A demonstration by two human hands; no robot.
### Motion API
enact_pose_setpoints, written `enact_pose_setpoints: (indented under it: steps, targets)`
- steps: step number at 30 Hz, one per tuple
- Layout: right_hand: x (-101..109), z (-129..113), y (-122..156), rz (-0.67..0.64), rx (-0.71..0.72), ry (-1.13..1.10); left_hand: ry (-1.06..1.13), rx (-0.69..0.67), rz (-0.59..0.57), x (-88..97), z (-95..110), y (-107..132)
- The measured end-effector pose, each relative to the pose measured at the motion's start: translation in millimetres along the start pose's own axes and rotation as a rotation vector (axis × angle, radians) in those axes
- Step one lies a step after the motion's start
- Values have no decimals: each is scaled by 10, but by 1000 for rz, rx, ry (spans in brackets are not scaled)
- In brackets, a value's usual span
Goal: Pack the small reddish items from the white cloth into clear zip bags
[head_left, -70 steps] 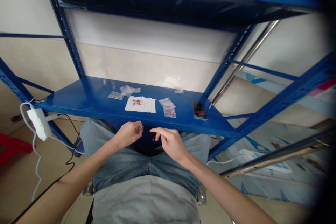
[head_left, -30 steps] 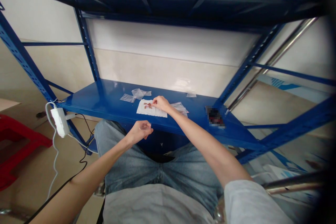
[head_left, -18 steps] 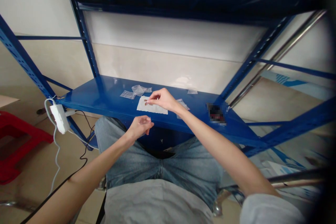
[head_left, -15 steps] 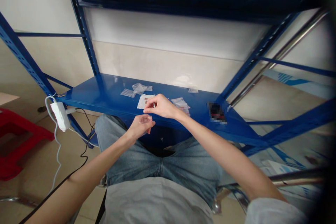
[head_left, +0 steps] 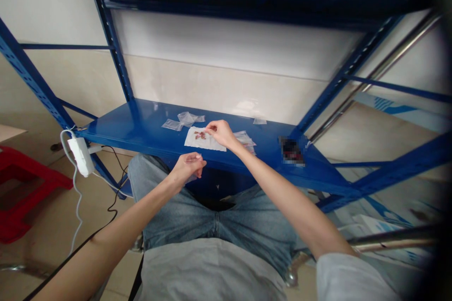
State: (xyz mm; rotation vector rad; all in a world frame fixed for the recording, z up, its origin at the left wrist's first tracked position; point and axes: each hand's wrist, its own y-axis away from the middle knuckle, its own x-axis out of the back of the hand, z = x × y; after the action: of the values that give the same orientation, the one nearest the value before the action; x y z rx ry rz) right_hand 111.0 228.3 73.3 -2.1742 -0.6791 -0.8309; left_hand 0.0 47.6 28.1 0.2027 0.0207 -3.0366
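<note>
Fingers of the right hand (head_left: 219, 132) are pressed together at the centre of the frame, just right of the small red pieces (head_left: 200, 135) on a white sheet (head_left: 208, 144) (whether they pinch one, I cannot tell). The left hand (head_left: 187, 167), below the blue shelf (head_left: 141, 127) edge, is curled closed, its content hidden. Clear bags (head_left: 181, 120) lie near the sheet's upper left.

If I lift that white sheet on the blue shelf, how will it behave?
The white sheet lies flat and thin, so it is probably light and floppy. Lifted by one edge, it would likely sag. The small reddish pieces on it look loose and may slide off.
</note>
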Motion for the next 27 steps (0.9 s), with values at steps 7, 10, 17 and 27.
enact_pose_setpoints:
  steps: [7,10,17,27]
  targets:
    - [-212,544,-169,25,-117,85,15,10,-5,-9,-7,4]
    - [-302,542,-200,-1,-120,103,27,3,2,5,-7,-8]
    - [-317,563,-224,-50,-117,100,-11,16,3,0,19,8]
    - [-291,522,-221,-98,-96,99,9,1,4,-15,-8,-4]
